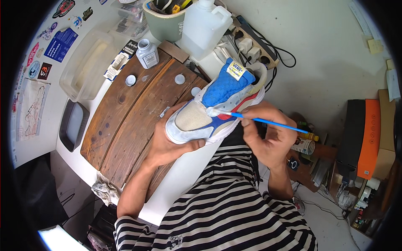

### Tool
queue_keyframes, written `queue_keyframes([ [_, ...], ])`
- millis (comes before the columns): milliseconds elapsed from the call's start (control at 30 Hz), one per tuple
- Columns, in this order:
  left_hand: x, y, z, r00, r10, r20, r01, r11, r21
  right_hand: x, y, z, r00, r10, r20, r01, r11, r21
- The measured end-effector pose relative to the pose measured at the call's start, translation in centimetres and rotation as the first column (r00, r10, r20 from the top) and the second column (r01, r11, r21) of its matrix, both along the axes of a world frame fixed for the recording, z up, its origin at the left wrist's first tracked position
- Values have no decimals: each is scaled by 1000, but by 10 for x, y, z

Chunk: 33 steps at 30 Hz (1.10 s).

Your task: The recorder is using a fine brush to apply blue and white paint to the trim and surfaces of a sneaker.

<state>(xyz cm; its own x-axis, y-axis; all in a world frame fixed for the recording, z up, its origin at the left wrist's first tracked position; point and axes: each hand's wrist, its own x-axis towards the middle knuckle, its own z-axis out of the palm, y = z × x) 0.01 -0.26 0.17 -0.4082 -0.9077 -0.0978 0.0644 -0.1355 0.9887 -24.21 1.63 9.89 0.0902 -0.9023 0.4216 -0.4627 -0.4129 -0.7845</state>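
A sneaker [192,117] with a cream mesh toe, blue tongue and red and blue side panels is held up over the board, toe toward the lower left. My left hand [161,142] grips it by the toe, thumb along the near side of the sole and fingers partly hidden behind it. In my right hand [270,131] is a thin blue paintbrush [268,121], pinched between thumb and fingers. Its pale bristles touch the sneaker's side just below the tongue. An uncapped paint bottle [148,54] with greyish contents stands on the wooden board [121,121], near a round cap [130,80].
Small round lids [179,79] lie on the board. To the left are a clear plastic tub [86,62] and a dark tray [74,125]. A translucent jug [204,29], green bin [164,23] and power strip [255,44] stand behind. A crumpled cloth [105,189] hangs at the near corner.
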Motion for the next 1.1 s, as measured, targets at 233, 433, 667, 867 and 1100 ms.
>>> queue_keyframes([
  [233,0,-1,-1,1000,8,-7,-8,1000,6,1,-1,1,999,6,-37,-6,1000,-12],
  [433,0,0,-1,1000,8,-6,-8,1000,14,8,-2,0,997,70,-41,-71,997,-24],
  [667,1,0,0,1000,8,-8,-9,1000,-13,11,-2,-1,998,59,-33,-60,998,-28],
  [867,1,-1,-1,1000,-4,-1,4,1000,-13,14,-7,-3,999,30,-43,-34,994,-103],
  [1100,0,-1,0,1000,-5,8,6,1000,-10,13,-2,0,999,51,-20,-51,999,-18],
])
